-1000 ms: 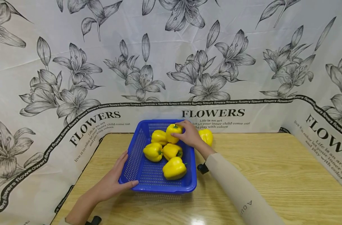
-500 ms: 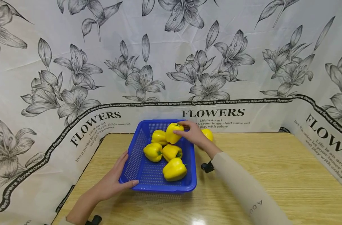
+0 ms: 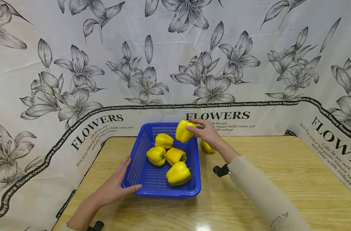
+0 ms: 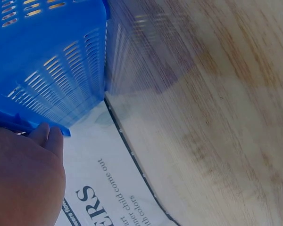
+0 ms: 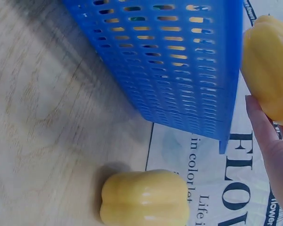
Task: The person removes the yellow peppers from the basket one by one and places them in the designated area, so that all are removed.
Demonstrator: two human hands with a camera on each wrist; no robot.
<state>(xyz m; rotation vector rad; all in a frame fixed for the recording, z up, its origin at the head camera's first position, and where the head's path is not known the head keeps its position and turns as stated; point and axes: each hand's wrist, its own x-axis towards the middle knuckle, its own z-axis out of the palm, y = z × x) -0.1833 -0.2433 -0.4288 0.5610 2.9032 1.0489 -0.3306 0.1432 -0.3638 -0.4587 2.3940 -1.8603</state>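
My right hand (image 3: 207, 132) grips a yellow bell pepper (image 3: 183, 131) above the back right rim of a blue plastic basket (image 3: 197, 179). In the right wrist view the held pepper (image 5: 269, 68) is up at the rim's height, with fingers against its side. My left hand (image 3: 113, 189) holds the basket's near left corner, thumb over the front rim and fingers along the outer left side. Inside the basket lie several yellow bell peppers, one of them (image 3: 178, 174) near the front right. Another yellow bell pepper (image 5: 145, 197) sits on the table outside, right of the basket, partly behind my right hand.
The basket stands on a light wood-grain table (image 3: 265, 166). A white cloth (image 3: 152, 115) printed with flowers and lettering hangs along the back and sides. Black wrist camera mounts (image 3: 221, 170) sit at both wrists.
My right hand has lifted the bell pepper from among the others in the basket and moved it up and right to the rim. The left hand and basket stay in place.
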